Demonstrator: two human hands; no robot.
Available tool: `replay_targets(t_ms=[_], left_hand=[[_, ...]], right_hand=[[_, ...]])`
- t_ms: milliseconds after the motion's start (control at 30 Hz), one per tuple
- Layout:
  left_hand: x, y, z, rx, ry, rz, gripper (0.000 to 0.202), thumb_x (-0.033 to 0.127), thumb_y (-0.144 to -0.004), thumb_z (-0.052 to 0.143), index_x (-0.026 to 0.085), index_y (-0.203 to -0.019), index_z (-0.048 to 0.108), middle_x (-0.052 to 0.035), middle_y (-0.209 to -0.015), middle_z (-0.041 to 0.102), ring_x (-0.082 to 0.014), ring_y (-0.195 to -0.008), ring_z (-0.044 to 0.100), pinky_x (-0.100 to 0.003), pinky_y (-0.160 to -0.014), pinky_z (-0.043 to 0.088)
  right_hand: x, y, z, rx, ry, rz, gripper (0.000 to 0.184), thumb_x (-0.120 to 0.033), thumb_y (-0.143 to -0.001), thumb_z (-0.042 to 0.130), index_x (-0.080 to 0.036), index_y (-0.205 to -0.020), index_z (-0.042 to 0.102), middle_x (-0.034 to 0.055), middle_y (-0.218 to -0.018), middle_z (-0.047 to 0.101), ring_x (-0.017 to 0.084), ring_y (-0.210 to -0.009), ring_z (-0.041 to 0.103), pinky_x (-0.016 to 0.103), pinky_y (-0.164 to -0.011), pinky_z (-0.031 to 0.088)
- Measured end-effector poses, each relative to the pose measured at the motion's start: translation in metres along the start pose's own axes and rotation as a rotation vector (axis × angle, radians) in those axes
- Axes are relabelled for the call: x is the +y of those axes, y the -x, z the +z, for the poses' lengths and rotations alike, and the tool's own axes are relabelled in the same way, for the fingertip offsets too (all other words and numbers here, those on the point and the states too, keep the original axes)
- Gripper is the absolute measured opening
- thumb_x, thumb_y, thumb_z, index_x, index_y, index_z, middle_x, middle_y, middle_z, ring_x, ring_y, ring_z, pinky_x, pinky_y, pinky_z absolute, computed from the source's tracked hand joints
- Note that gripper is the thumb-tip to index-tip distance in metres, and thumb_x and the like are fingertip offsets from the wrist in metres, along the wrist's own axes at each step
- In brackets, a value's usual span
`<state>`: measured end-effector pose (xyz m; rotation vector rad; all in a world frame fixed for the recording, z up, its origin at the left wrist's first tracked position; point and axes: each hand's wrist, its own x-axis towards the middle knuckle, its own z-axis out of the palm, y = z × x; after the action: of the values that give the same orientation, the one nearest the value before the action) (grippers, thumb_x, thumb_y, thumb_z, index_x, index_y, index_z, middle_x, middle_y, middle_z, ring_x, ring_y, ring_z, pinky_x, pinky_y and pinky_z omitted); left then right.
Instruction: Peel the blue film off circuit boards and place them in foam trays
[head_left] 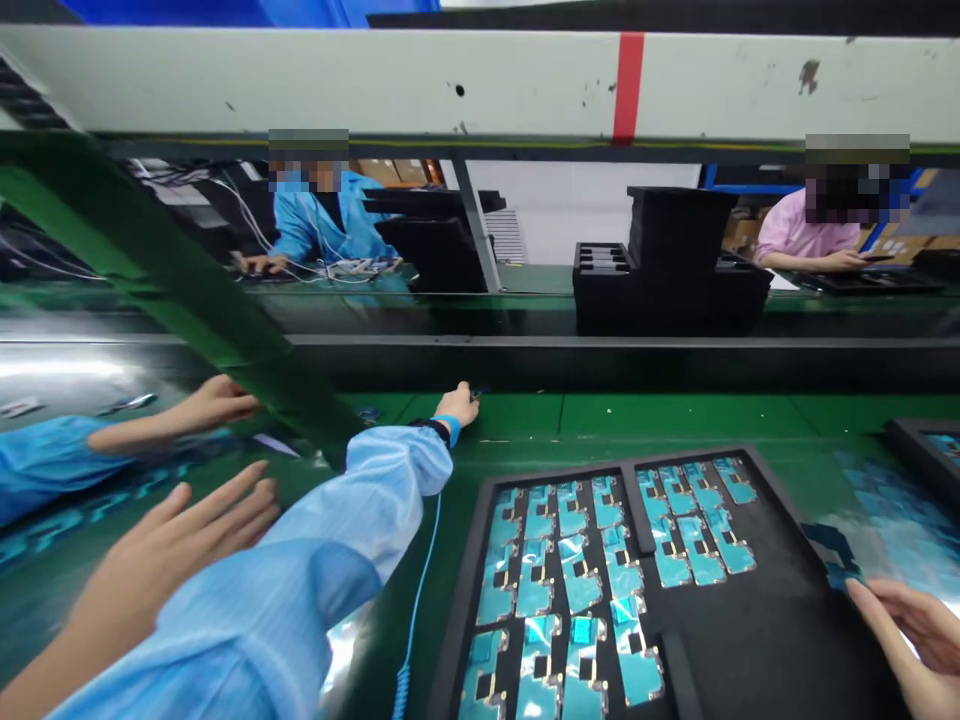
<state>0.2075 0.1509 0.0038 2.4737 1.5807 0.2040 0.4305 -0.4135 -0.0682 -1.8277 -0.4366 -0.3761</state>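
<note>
My left hand (459,403) reaches far forward over the green bench, with a blue strap at the wrist. Its fingers are closed around something small and dark at their tips, too small to name. At the right edge, my right hand (907,635) pinches a dark circuit board (834,553) by its corner, above the tray's right rim. Between my arms lies a black foam tray (780,640). Rows of circuit boards (536,580) under teal film fill its left section, and several more (694,545) lie in the upper part of its right section.
A co-worker's hands (214,520) and blue sleeve (64,460) are close on the left. A green post (187,290) slants past my left arm. A blue coiled cord (403,690) hangs beside the tray. Black trays (675,260) stand stacked across the bench, where two people sit.
</note>
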Motion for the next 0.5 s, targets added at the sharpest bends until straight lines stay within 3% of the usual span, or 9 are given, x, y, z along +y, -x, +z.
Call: replay_targets(t_ms=[200,400,500], left_hand=[[-0.008,-0.029,0.022,-0.016,0.026,-0.100,0.036,0.032,-0.090,0.060,0.016,-0.122,0.054,-0.0100,-0.122,0.057,-0.0240,-0.106,0.059,-0.045,-0.088,0.052],[-0.002,-0.038,0.017,-0.080,0.125,-0.162,0.035,0.033,-0.089,0.060,0.016,-0.120,0.055,-0.0097,-0.121,0.057,-0.0236,-0.105,0.059,-0.044,-0.087,0.052],[0.006,-0.032,0.012,-0.146,0.212,-0.179,0.032,0.032,-0.089,0.061,0.015,-0.116,0.057,-0.0087,-0.116,0.060,-0.0222,-0.100,0.061,-0.042,-0.084,0.054]], right_hand=[[-0.015,0.007,0.006,0.018,0.010,0.056,0.046,-0.061,-0.064,0.078,-0.019,-0.083,0.070,0.0039,-0.074,0.068,0.022,-0.059,0.062,0.030,-0.051,0.056],[-0.031,0.011,0.004,0.000,0.034,0.104,0.050,-0.064,-0.065,0.076,-0.018,-0.085,0.069,0.0041,-0.078,0.068,0.020,-0.063,0.062,0.026,-0.057,0.057],[-0.040,0.011,0.000,-0.077,0.037,0.142,0.048,-0.061,-0.065,0.076,-0.018,-0.084,0.067,0.0037,-0.078,0.068,0.019,-0.066,0.062,0.024,-0.062,0.057]])
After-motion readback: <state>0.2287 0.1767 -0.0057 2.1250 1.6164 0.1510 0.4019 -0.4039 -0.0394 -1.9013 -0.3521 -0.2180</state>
